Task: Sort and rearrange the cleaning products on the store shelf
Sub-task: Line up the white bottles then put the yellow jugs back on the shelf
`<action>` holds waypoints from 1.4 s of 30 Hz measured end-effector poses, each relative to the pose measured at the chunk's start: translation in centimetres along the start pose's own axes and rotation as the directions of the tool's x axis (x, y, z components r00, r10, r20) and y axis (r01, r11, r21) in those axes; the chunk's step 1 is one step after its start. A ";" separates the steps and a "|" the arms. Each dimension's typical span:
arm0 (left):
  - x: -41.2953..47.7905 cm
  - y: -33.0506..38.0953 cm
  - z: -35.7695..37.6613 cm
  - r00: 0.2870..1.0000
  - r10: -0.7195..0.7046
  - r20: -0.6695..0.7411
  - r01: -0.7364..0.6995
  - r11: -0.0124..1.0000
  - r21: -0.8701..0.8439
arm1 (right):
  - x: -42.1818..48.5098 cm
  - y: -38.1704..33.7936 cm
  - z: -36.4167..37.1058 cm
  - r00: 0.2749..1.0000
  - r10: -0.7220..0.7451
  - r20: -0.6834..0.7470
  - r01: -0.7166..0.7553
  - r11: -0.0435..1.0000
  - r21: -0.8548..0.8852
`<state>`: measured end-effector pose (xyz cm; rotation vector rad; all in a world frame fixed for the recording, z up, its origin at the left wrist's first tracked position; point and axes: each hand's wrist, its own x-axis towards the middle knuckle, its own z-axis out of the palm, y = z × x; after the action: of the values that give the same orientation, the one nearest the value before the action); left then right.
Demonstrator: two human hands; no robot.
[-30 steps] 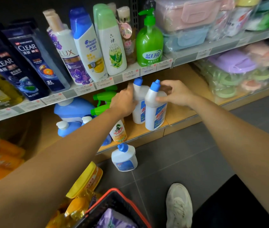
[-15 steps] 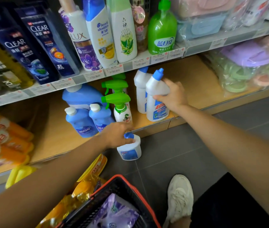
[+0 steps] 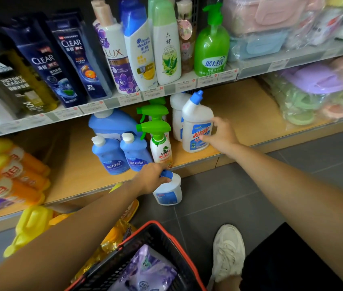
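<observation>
Since half a second earlier, the grip on the tall white plastic toilet-cleaner bottle with the angled blue cap (image 3: pixel 195 131) has been loosened: the right hand (image 3: pixel 223 135) is now seen at the bottle's right side, fingers loosely spread, the thumb laid against the label. That bottle stands upright on the lower wooden shelf (image 3: pixel 246 114), just in front of a second white bottle (image 3: pixel 176 118) and beside two green-triggered spray bottles (image 3: pixel 155 127). The left hand (image 3: pixel 152 177) is held low, its fingers curled around the blue cap (image 3: pixel 166 174) of a squat white plastic bottle (image 3: pixel 168 194), which sits on the grey tiled floor (image 3: pixel 218 196) below the shelf edge. A black basket with a red rim (image 3: pixel 151 238) is seen nearest the camera.
</observation>
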<state>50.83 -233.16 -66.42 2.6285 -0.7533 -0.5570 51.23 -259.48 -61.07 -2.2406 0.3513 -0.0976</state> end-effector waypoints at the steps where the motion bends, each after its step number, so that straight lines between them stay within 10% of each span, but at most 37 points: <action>1: -0.4 0.1 -0.2 1.000 0.008 -0.022 -0.008 1.000 -0.030 | -0.7 0.2 0.0 0.995 0.006 0.096 -0.001 0.998 -0.056; 4: -1.5 0.8 -1.8 0.992 0.049 -0.118 -0.062 0.992 -0.108 | -2.8 0.0 0.4 0.858 0.007 0.514 0.065 0.991 -0.121; 8: -3.0 2.9 -5.6 0.963 0.093 -0.255 -0.149 0.966 -0.210 | -5.3 -1.5 2.1 0.736 -0.125 0.665 0.142 0.989 0.029; 14: -3.9 6.1 -10.3 0.956 0.048 -0.290 -0.196 0.839 -0.508 | -6.0 -4.1 0.7 0.847 -0.288 0.447 0.233 0.957 0.174; 21: -2.1 7.1 -8.0 0.890 -0.063 -0.452 -0.203 0.833 -0.515 | -5.3 -3.5 -2.7 0.999 -0.008 0.050 0.002 0.995 0.101; 27: 1.4 7.7 -0.1 0.951 -0.149 -0.270 -0.027 0.831 -0.555 | -3.6 -2.0 -4.4 0.974 0.059 -0.219 -0.077 0.994 -0.075; 42: 7.5 10.1 4.0 0.909 -0.139 -0.393 -0.170 0.737 -0.654 | -2.8 -2.5 -3.4 0.925 0.018 -0.380 -0.040 0.998 -0.050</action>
<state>50.60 -246.30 -67.57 1.9331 -0.3326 -0.1780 48.43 -259.73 -56.84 -2.2658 0.6017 -0.5175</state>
